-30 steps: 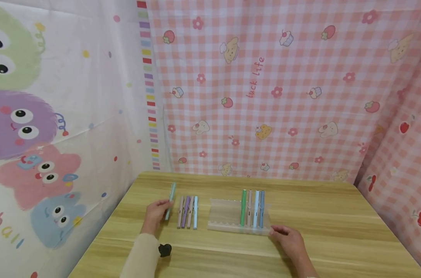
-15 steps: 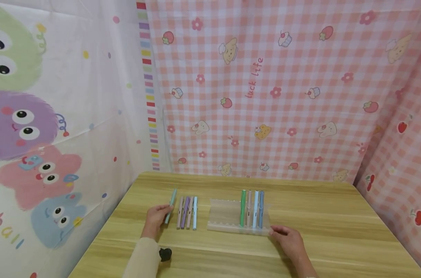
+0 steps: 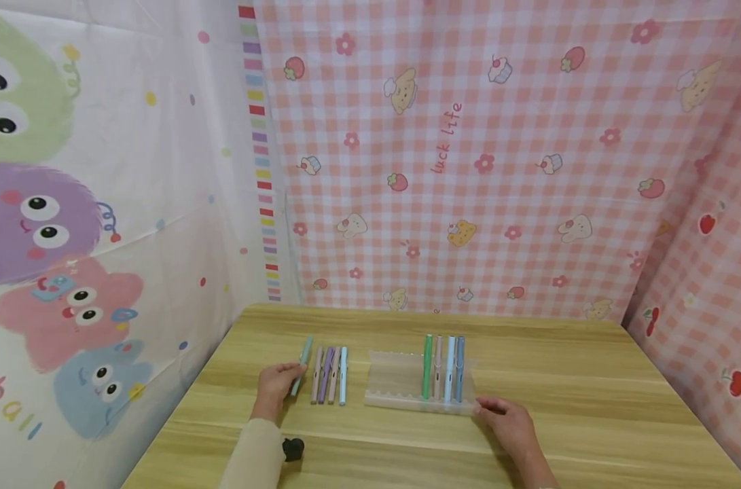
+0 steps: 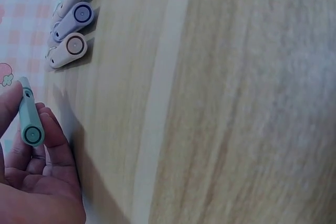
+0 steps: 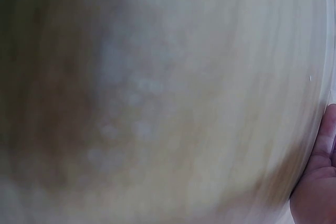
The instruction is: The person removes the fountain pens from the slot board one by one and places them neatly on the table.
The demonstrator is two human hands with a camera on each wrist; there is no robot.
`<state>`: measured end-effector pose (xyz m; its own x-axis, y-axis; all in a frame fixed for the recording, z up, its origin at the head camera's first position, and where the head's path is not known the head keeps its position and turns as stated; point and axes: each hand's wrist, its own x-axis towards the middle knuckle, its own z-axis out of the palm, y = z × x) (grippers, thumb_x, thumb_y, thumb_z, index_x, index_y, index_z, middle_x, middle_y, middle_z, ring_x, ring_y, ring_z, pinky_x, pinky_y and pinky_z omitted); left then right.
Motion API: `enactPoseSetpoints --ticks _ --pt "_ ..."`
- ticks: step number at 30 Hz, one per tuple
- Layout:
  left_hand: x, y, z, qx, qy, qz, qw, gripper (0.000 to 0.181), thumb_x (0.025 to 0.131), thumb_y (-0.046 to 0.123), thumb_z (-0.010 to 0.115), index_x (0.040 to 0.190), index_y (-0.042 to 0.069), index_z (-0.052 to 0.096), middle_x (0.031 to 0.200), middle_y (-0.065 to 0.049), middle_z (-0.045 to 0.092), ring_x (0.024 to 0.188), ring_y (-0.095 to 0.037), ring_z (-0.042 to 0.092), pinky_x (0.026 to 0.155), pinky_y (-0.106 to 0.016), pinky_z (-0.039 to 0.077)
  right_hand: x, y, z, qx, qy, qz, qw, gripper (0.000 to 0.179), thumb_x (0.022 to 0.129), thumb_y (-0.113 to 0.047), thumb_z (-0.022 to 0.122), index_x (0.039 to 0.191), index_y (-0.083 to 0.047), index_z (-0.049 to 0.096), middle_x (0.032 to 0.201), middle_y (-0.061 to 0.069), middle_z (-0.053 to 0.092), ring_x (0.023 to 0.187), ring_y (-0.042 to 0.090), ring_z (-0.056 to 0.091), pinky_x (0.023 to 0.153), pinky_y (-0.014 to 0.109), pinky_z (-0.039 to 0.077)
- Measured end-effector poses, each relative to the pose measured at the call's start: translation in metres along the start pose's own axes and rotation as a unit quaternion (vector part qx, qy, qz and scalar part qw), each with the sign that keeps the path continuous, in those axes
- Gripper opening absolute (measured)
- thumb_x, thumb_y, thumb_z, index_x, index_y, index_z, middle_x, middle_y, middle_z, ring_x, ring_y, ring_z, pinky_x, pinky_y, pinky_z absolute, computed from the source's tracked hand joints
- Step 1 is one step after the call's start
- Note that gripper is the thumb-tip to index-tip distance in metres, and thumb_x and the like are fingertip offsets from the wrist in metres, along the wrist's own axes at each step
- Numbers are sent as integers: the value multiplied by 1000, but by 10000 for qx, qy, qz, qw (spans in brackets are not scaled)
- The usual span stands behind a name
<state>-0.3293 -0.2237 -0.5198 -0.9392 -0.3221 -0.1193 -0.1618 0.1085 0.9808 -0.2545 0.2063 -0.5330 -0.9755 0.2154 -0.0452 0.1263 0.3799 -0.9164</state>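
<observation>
My left hand (image 3: 276, 387) pinches a mint-green capped pen (image 3: 305, 352) between thumb and fingers, left of a row of loose pens. In the left wrist view the round end of this pen (image 4: 32, 134) faces the camera. That row holds two dusky pink pens, a purple pen (image 3: 326, 375) and a light blue pen (image 3: 344, 375). A clear plastic pen rack (image 3: 394, 380) with a notched front edge lies to the right. Green (image 3: 428, 367), pinkish, light blue and dark blue pens lie in its right half. My right hand (image 3: 508, 421) pinches the rack's front right corner.
The wooden table (image 3: 590, 380) bears everything. Behind it hangs a pink checked curtain (image 3: 529, 204), with a white cartoon-print cloth (image 3: 181, 170) on the left. A small black object (image 3: 293, 449) sits beside the left sleeve. The right wrist view shows mostly blurred tabletop.
The mint-green pen and my left hand have shifted slightly toward the table's front and closer to the loose row. My right hand and the rack stay in place.
</observation>
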Motion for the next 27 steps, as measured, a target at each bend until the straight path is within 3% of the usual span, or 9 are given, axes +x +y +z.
enactPoseSetpoints --ticks 7,18,27 --pt "3 -3 2 181 107 134 9997 27 86 7 74 101 -15 69 80 -7 69 69 -13 58 59 -24 48 0 -1 0 -38 -6 73 10000 23 90 -15 73 108 1 73 107 12 72 106 29 61 81 30 48" --pt "2 -1 3 680 198 158 9974 26 84 9 74 99 -12 72 93 -19 71 81 -22 61 62 -24 47 -2 -2 0 -55 -1 111 9999 23 90 -13 73 108 2 73 106 12 71 99 23 61 79 30 47" --pt "-1 3 5 1143 245 80 9931 26 82 11 75 98 -10 71 102 -24 68 93 -32 61 82 -42 50 -3 -2 0 -39 -31 105 9999 26 91 -16 73 109 2 73 107 12 71 101 24 61 79 30 47"
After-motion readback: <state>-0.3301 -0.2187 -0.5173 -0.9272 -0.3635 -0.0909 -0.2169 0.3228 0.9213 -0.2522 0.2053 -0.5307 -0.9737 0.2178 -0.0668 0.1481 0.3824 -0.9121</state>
